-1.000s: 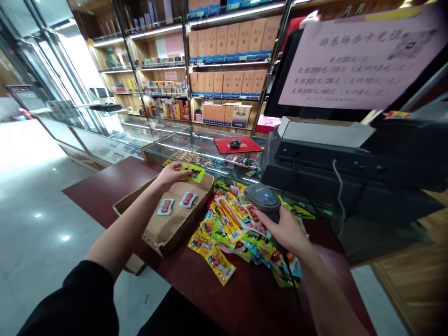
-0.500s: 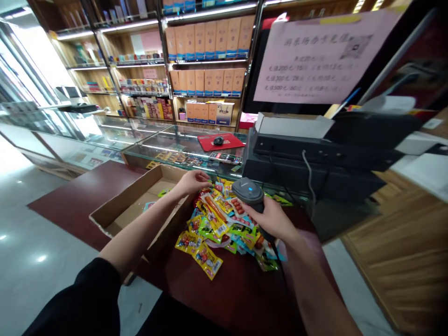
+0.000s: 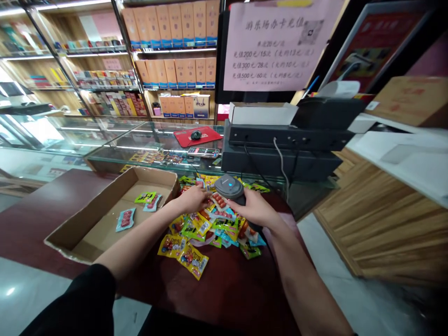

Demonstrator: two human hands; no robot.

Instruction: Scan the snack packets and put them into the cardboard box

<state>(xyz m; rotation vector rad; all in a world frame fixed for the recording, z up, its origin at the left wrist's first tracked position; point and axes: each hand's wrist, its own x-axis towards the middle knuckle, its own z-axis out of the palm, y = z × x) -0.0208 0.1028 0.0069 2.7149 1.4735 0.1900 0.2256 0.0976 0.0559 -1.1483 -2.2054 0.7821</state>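
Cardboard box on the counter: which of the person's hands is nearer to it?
Left. The left hand rests on the snack packets just beside the cardboard box; the right hand grips the barcode scanner farther off.

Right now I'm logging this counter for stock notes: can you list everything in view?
snack packets: a heap, many colours, on the dark red table
cardboard box: one, brown, open, left of the heap
packets in box: three, one green, two pale blue
barcode scanner: one, grey, over the heap
till machine: one, black, behind the heap
paper notice: one, pink, above the till
mouse mat: one, red, on the glass counter
left hand: on the packets
right hand: gripping the scanner
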